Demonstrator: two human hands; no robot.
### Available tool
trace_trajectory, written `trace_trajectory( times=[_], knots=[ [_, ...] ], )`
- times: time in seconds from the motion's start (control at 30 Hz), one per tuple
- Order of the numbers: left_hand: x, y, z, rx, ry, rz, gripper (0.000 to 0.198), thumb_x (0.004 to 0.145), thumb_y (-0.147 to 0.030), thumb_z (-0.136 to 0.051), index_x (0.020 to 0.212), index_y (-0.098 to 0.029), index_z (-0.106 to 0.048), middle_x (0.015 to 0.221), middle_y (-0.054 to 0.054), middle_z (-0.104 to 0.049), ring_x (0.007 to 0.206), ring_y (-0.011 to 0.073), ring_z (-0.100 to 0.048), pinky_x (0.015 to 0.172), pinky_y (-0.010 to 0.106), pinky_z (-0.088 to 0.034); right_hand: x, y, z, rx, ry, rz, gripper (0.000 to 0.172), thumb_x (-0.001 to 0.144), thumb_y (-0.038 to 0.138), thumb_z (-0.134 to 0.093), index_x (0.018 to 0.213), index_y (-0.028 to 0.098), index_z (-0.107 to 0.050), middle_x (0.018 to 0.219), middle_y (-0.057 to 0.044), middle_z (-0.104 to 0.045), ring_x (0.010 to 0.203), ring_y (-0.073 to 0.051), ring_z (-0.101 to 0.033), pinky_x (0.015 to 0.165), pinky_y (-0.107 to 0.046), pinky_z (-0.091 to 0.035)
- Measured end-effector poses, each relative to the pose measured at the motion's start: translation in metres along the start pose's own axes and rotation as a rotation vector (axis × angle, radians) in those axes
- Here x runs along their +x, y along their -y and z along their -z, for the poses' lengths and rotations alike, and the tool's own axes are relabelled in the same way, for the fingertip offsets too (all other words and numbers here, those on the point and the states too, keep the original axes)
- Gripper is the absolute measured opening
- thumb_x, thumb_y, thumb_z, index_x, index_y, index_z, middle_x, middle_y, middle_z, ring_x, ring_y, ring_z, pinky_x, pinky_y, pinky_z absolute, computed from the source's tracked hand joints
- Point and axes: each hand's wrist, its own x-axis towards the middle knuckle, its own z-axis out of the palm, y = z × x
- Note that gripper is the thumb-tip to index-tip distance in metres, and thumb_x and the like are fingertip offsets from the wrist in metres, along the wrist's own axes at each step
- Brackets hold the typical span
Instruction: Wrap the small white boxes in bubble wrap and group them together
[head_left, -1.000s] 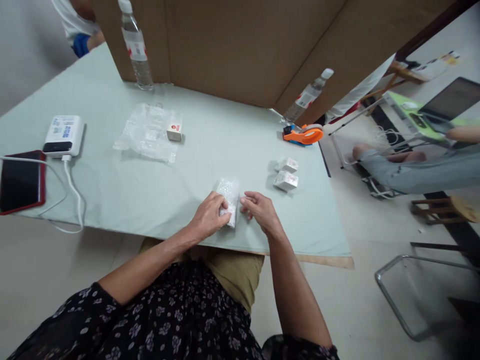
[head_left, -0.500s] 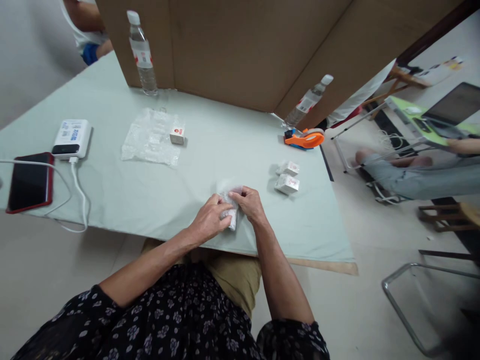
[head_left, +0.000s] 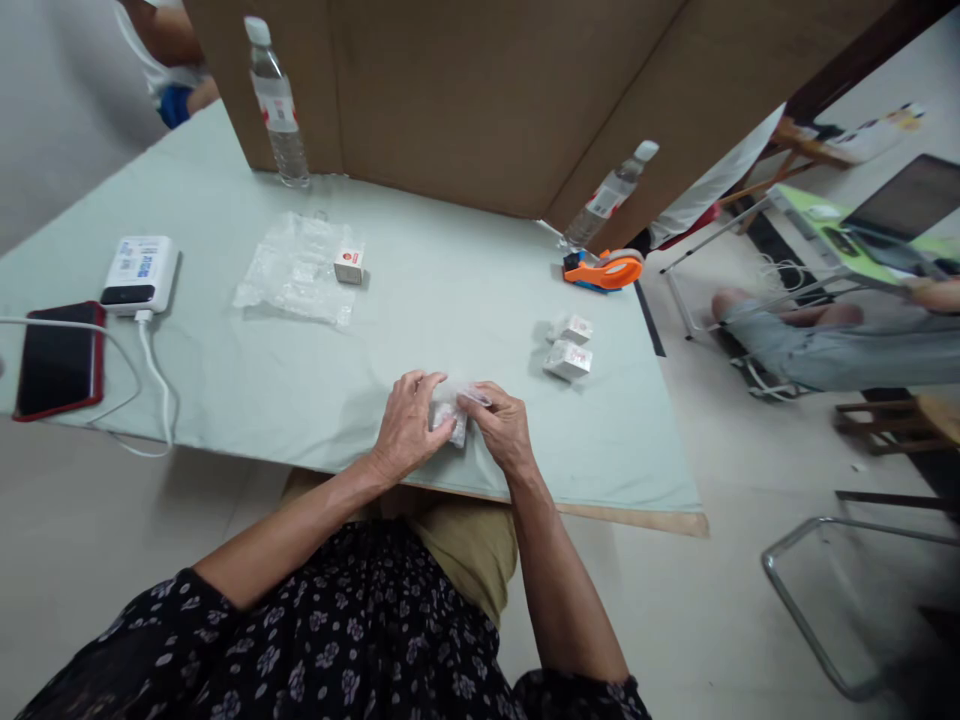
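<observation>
Pale-cloth bench (head_left: 442, 300): bubble-wrap packet (head_left: 449, 428) at near edge btwn hands, wrap apparently part-folded. R hand (head_left: 504, 425) pinches flap; L hand (head_left: 405, 425) curved alongside, grip can't tell. Wrapped boxes (head_left: 568, 360) on R prob. done; bare box (head_left: 349, 266) by flat sheet (head_left: 281, 275) left to do.

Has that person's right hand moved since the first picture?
Yes: judged against the orange tape dispenser, the right hand has moved left, and it now pinches the bubble wrap.
</observation>
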Motion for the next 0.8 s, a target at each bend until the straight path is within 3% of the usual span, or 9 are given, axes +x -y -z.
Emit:
trace_trajectory(
  times=[0.27, 0.4, 0.6, 0.7, 0.8],
  knots=[
    [0.002, -0.001, 0.002, 0.119, 0.053, -0.161, 0.038, 0.084, -0.02, -0.062, 0.12, -0.027, -0.064, 0.147, 0.01, -0.036, 0.138, 0.0317, -0.032, 0.114, 0.052, -0.029, 0.019, -0.008, -0.008, -0.084, -0.07, -0.016, 0.019, 0.075, 0.037, -0.064, 0.07, 0.019, -0.064, 0.069, 0.001, -0.058, 0.066, -0.014, -0.051, 0.065, -0.027, -0.042],
    [0.007, 0.004, 0.002, 0.099, 0.125, -0.082, 0.032, 0.079, -0.026, -0.069, 0.111, -0.025, -0.071, 0.157, 0.007, -0.027, 0.143, 0.0364, -0.025, 0.116, 0.055, -0.026, 0.023, -0.009, -0.009, -0.029, -0.063, -0.048, 0.022, 0.074, 0.04, -0.065, 0.068, 0.019, -0.063, 0.067, 0.002, -0.056, 0.066, -0.014, -0.049, 0.064, -0.026, -0.041],
    [0.009, 0.007, -0.001, 0.067, 0.169, -0.005, 0.03, 0.078, -0.028, -0.067, 0.107, -0.021, -0.071, 0.155, 0.011, -0.033, 0.142, 0.0359, -0.029, 0.116, 0.054, -0.026, 0.016, 0.001, -0.006, -0.013, -0.012, -0.001, 0.018, 0.077, 0.037, -0.067, 0.073, 0.02, -0.069, 0.08, -0.002, -0.065, 0.075, -0.017, -0.057, 0.072, -0.029, -0.046],
    [0.007, 0.008, -0.003, 0.031, 0.127, 0.032, 0.032, 0.077, -0.027, -0.068, 0.108, -0.019, -0.065, 0.151, 0.015, -0.039, 0.14, 0.034, -0.034, 0.115, 0.052, -0.029, 0.008, 0.004, -0.002, -0.052, 0.01, 0.048, 0.016, 0.079, 0.036, -0.067, 0.075, 0.021, -0.071, 0.086, -0.004, -0.068, 0.081, -0.019, -0.061, 0.076, -0.032, -0.048],
    [0.006, 0.01, -0.004, -0.021, 0.035, 0.058, 0.049, 0.074, -0.027, -0.07, 0.12, -0.017, -0.056, 0.147, 0.018, -0.042, 0.139, 0.0326, -0.037, 0.113, 0.05, -0.032, 0.0, 0.002, 0.003, -0.112, 0.028, 0.085, 0.013, 0.08, 0.034, -0.066, 0.08, 0.023, -0.073, 0.089, -0.004, -0.07, 0.086, -0.021, -0.063, 0.082, -0.035, -0.05]
  ],
)
